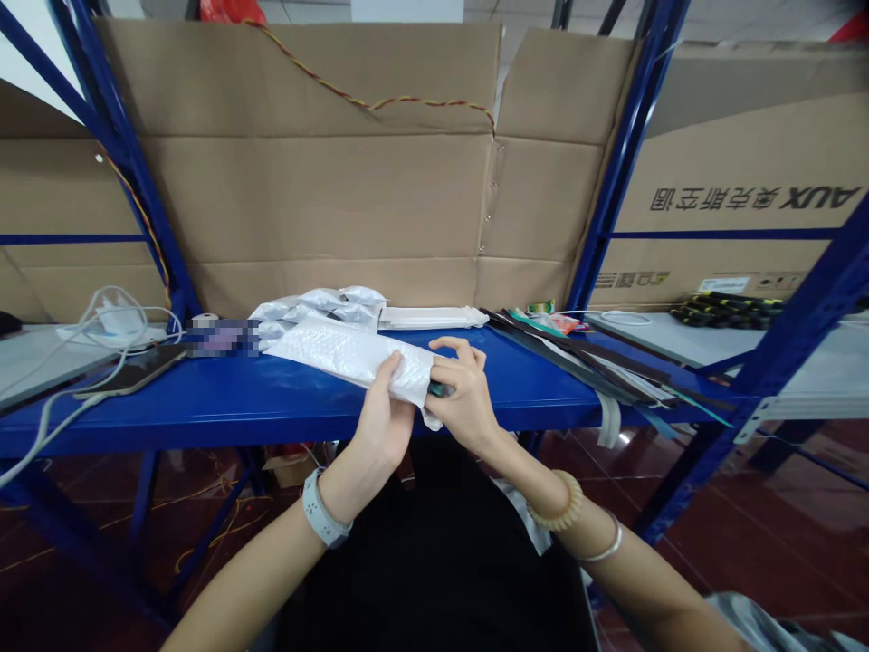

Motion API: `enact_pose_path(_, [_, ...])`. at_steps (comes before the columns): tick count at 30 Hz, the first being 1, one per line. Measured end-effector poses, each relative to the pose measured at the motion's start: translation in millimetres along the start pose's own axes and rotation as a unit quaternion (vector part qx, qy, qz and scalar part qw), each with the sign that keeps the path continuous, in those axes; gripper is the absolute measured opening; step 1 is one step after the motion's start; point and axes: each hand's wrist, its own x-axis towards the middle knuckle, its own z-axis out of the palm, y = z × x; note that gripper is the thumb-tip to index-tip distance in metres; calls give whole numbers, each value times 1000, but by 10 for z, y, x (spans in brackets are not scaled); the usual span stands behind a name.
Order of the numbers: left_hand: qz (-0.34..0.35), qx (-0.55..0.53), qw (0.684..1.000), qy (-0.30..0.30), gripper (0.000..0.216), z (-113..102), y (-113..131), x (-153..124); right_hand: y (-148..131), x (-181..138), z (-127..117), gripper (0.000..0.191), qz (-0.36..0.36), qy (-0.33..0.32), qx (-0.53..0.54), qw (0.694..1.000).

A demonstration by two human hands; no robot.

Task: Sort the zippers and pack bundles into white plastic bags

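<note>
A white bubble mailer point(346, 353) lies slantwise in the air over the front of the blue shelf. My left hand point(388, 421) grips it near its right end, thumb on top and fingers underneath. At that open end is my right hand point(465, 389), with its fingers bent into and around the mouth. A small dark, greenish bit shows between those fingers; most of it is hidden, so its kind cannot be made out. Behind the mailer, silvery padded packets point(326, 303) are piled. A flat white packet point(431, 318) rests to their right.
Dark and white strips point(597, 362) with small colourful packets point(567, 322) lie on the blue shelf point(272, 417) at right. A phone point(136, 371) and white cables point(51, 407) are at left. Cardboard point(326, 199) stands behind, between blue posts point(628, 149).
</note>
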Motion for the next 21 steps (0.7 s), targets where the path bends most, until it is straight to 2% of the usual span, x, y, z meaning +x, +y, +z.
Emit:
enact_pose_path(2, [13,4,1000,6,12,4,77,41,5,22,-35,10,-10,4,12,1000])
enact_pose_path(5, [16,10,999,26,15,-4,185,108,19,50,-85,12,-14,7,22,1000])
enact_pose_path(9, [9,3,999,49,13,-15,212,144,35,65,-110,8,-13,7,10,1000])
enact_pose_path(13, [-19,5,999,34,11,-11,91,91,26,47,-81,15,-16,23,-1,1000])
enact_pose_path(17, [-40,27,999,14,8,-4,-26,5,22,27,-49,20,-3,5,-12,1000])
enact_pose_path(21, [-36,54,997,-28,12,-12,-11,-1,32,42,-84,18,2,3,-12,1000])
